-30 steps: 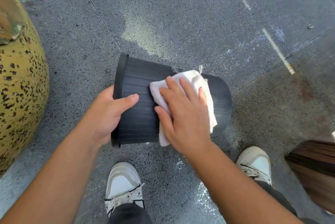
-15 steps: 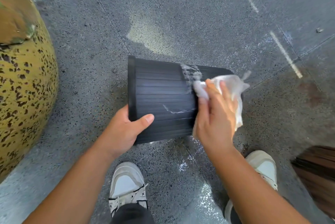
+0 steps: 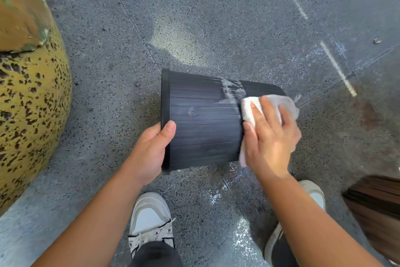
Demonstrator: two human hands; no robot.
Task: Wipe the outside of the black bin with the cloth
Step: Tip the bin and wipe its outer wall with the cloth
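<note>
The ribbed black plastic bin is being held on its side above the speckled grey concrete floor, its open rim pointing to the person's left and its closed base to the right, so that the long ribbed wall is facing up toward the camera where a cloth can reach it. Whether its underside is touching the floor cannot be told.

The left hand is gripping the rim, thumb lying across the outer wall and the other fingers hidden, presumably curled inside; this is bracing the bin against the push of wiping and is probably also letting the person roll it to bring fresh sections round.

The right hand is pressing a folded white cotton cloth flat against the wall near the base end, fingers spread wide over it to cover a broad strip rather than pinching it. A pale soapy smear is lying on the wall just beside the cloth, toward the far side, so that patch likely needs a pass yet.

Two white trainers are standing below the bin, feet apart.
</note>
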